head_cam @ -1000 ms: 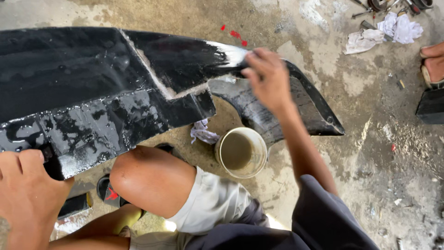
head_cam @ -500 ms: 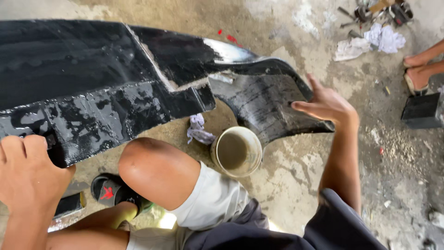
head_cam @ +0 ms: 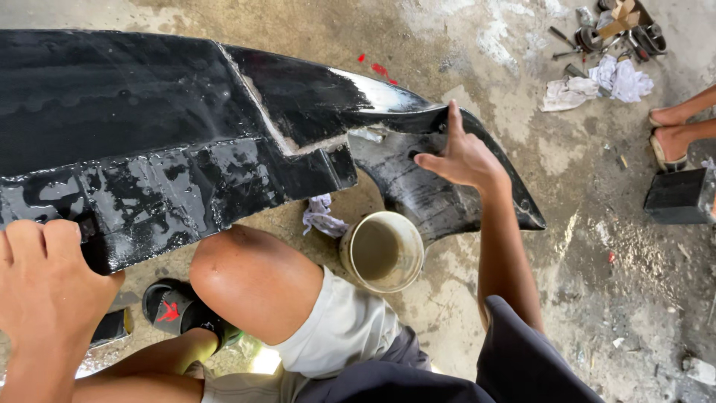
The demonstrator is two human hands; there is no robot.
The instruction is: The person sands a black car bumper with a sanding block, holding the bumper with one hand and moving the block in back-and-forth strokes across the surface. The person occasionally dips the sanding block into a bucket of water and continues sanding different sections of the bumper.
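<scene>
Two bare hands rest on a long black bumper panel (head_cam: 149, 142) that stretches across the upper left of the view, held above a stained concrete floor (head_cam: 597, 298). The left hand (head_cam: 48, 287) grips the panel's near lower edge at the left, fingers pressed together and curled over the wet, glossy rim, with the thumb side hidden underneath. The right hand (head_cam: 462, 157) lies on the curved, ribbed end of the panel at the right, fingers spread, the index finger pointing up along the edge and the palm against the dark inner surface. A pale line of filler runs diagonally across the panel's middle, down to a stepped notch. Below the panel, the person's bent knee (head_cam: 253, 280) sits close under its lower edge. Just right of the knee a small round bucket (head_cam: 382, 251) with murky liquid stands on the floor, and a crumpled rag (head_cam: 322, 216) lies beside it, partly under the panel. A black sandal (head_cam: 175, 310) with a red mark sits near the left foot. Far right, another person's feet (head_cam: 675, 134) rest by a dark block (head_cam: 679, 198), with white cloths (head_cam: 597, 86) and scattered tools (head_cam: 619, 30) beyond.
</scene>
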